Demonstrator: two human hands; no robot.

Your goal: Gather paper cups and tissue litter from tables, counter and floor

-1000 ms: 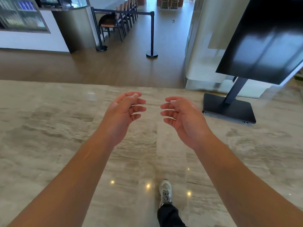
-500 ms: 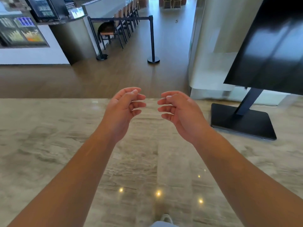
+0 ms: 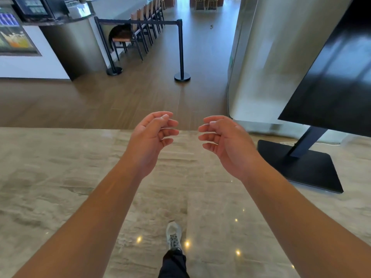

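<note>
Floor: polished marble floor [image 3: 60,177] near, wood planks [image 3: 140,97] beyond
Barrier: 2 black stanchions [image 3: 181,51]
Seating: chairs [image 3: 138,37] along counter [image 3: 66,19]
Right: black display screen [image 3: 331,81] on stand

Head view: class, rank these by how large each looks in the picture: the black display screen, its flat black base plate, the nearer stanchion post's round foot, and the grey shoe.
1. Black display screen, cut off by the frame
2. Flat base plate
3. Grey shoe
4. Stanchion's round foot

The shoe is nearer the camera, so its lead over the foot is unsure.

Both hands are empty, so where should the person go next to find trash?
Probably keep walking ahead onto the wood floor. The left hand and right hand hold nothing, and a small speck far down the aisle might be litter, though it is too small to tell.
</note>
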